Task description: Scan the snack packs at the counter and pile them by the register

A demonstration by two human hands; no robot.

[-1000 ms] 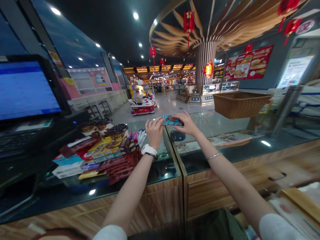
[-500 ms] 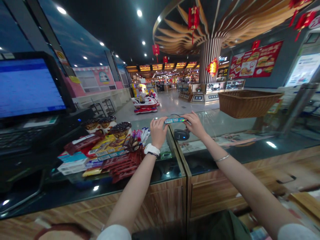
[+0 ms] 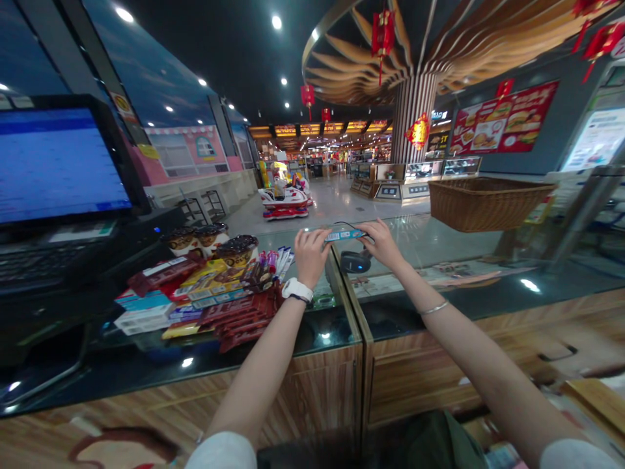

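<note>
A slim light-blue box [image 3: 344, 235] with a barcode on its near side is held level between my two hands, above the glass counter. My left hand [image 3: 311, 251] grips its left end, and my right hand [image 3: 381, 243] has its right end. Just below the box, a black barcode scanner [image 3: 355, 262] with a blue light rests on the counter; its cable curves up behind the box. Left of my left wrist lies a pile of chocolate bars [image 3: 241, 319] and boxed sweets [image 3: 208, 284], with brown-lidded Dove tubs [image 3: 237, 250] behind them.
A monitor [image 3: 58, 163] and a dark keyboard [image 3: 43, 260] stand at the left. On the counter's right side sits a wicker basket [image 3: 488, 203]. Wooden drawers [image 3: 415, 384] line the counter's near side. Ride-on machines [image 3: 284, 198] stand on the floor beyond.
The view has shifted slightly. Both hands keep hold of the light-blue box, which has hardly moved above the scanner.
</note>
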